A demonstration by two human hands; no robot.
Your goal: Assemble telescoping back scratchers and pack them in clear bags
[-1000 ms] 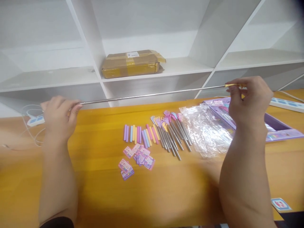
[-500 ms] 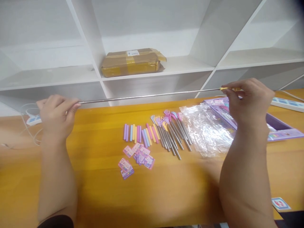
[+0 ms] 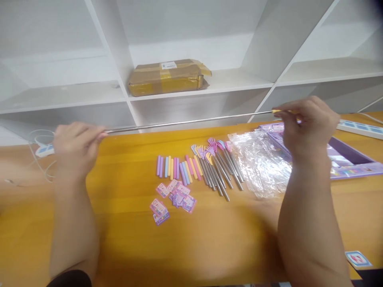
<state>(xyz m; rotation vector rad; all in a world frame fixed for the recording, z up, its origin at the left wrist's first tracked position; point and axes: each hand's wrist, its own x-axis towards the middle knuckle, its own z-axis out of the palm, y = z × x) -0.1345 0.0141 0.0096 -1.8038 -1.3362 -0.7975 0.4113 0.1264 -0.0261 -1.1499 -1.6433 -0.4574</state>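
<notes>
Rod (image 3: 188,120): held in the air between the two hands, seen against the desk's (image 3: 209,247) far edge; nearly level; gripped at both ends, presumably so that its thin length runs straight
Left hand (image 3: 76,147): thumb and forefinger pinch the plain metal end; the other fingers curl, blurred
Right hand (image 3: 309,125): thumb and fingers pinch the yellow end (image 3: 274,111); the grip largely hides its tip
Scratchers (image 3: 219,180): fanned toward the far edge; claws to that edge, shafts to the near edge, apparently laid alike for easy pick-up
Tubes (image 3: 175,168): side by side, just left of the scratchers; seemingly grouped by kind
Cards (image 3: 178,197): loosely overlapping, nearer the near edge than the tubes
Plastic (image 3: 260,167): crumpled, between scratchers and box; apparently put aside
Box (image 3: 356,171): toward the far right corner, partly behind the right arm
</notes>
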